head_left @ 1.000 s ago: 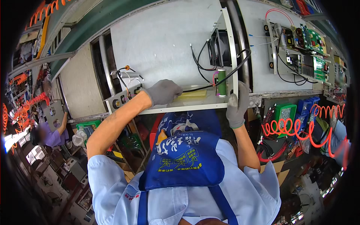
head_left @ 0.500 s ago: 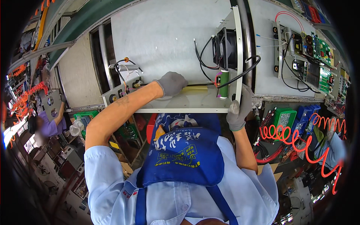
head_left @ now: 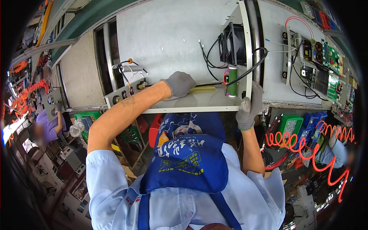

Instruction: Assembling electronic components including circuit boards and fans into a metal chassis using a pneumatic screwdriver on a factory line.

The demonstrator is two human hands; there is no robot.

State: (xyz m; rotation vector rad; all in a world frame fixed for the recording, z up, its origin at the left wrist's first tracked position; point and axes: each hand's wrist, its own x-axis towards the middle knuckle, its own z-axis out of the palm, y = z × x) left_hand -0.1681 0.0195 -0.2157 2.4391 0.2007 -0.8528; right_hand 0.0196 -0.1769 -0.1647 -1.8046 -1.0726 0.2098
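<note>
In front of me a metal chassis (head_left: 180, 104) with an upright right side panel rests on the bench. My left hand (head_left: 180, 83), in a grey glove, is closed round a black cable (head_left: 209, 84) above the chassis floor. That cable runs right and loops out past the side panel. My right hand (head_left: 249, 109), also gloved, grips the chassis's near right corner, thumb in front and fingers outside the panel. Beside it stands a green cylindrical resistor (head_left: 232, 82). Behind it, a black fan (head_left: 234, 44) sits against the panel with loose black leads. A silver ribbed resistor (head_left: 132, 68) is at the left end.
Right of the chassis lies another unit with green circuit boards (head_left: 331, 61). Green bin (head_left: 290, 124) and blue bins (head_left: 308, 126) of parts hang below the bench edge, near a coiled red air hose (head_left: 303, 147). A co-worker in purple (head_left: 48, 124) is at far left; another person (head_left: 333, 153) is at far right.
The chassis's right end has shifted slightly right and away from me, with my right hand on its corner. My left hand has moved slightly right and keeps the cable.
</note>
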